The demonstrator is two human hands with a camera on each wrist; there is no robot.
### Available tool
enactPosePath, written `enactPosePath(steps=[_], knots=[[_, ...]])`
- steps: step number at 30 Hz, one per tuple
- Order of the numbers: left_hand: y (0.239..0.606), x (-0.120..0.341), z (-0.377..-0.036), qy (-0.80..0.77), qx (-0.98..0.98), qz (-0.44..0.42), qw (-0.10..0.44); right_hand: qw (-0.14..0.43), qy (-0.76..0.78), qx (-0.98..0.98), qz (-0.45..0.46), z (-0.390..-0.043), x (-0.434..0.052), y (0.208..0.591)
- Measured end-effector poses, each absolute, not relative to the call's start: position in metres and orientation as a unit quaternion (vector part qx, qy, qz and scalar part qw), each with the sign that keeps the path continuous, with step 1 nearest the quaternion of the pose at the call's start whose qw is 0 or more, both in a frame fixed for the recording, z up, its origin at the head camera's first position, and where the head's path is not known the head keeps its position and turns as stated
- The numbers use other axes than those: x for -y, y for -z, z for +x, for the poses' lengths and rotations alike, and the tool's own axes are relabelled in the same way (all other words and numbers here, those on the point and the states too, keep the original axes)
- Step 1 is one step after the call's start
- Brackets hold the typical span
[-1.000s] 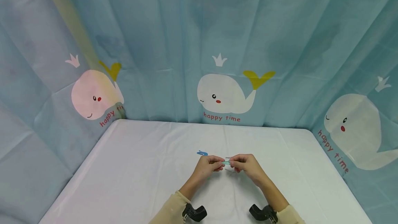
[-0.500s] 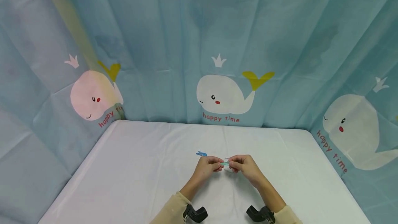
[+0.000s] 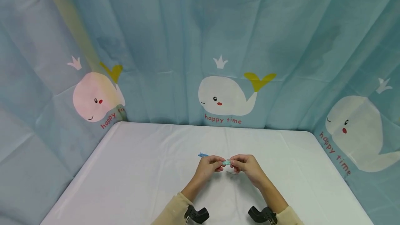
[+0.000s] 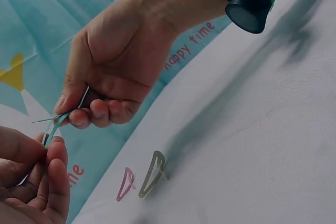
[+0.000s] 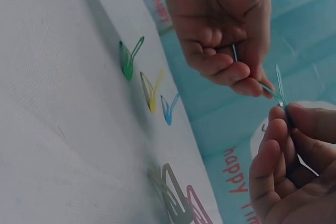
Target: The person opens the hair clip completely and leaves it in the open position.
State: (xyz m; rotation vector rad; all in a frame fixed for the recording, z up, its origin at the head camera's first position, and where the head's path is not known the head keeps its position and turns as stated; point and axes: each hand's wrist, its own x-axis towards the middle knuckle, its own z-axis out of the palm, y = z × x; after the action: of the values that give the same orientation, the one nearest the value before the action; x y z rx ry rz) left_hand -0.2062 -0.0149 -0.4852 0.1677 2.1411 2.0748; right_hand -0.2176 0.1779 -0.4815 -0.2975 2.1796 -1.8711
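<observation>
Both hands meet just above the middle of the white tabletop [image 3: 131, 183]. The left hand [image 3: 208, 166] and the right hand [image 3: 247, 166] each pinch 1 end of a thin teal hair clip [image 3: 226, 163], held in the air between them with thumbs and fingers curled round it. From the left wrist view the teal hair clip [image 4: 55, 121] runs from the right hand [image 4: 113, 72] down to the left hand [image 4: 29, 174].

On the tabletop lie more clips: a blue clip [image 3: 202, 155] just behind the left hand, and in the right wrist view a green clip [image 5: 127, 59], a yellow clip [image 5: 150, 92] and the blue clip [image 5: 168, 108] in a row, with a grey clip [image 5: 170, 192] and a pink clip [image 5: 198, 211] nearer. A whale-print curtain [image 3: 225, 44] hangs behind.
</observation>
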Motion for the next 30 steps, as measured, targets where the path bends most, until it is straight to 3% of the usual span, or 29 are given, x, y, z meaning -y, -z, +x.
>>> enactPosePath(steps=[30], knots=[[0.491,0.015,-0.206,-0.686,-0.717,0.072,0.1,0.15,0.646,-0.744,-0.087,-0.219,-0.191,0.484]])
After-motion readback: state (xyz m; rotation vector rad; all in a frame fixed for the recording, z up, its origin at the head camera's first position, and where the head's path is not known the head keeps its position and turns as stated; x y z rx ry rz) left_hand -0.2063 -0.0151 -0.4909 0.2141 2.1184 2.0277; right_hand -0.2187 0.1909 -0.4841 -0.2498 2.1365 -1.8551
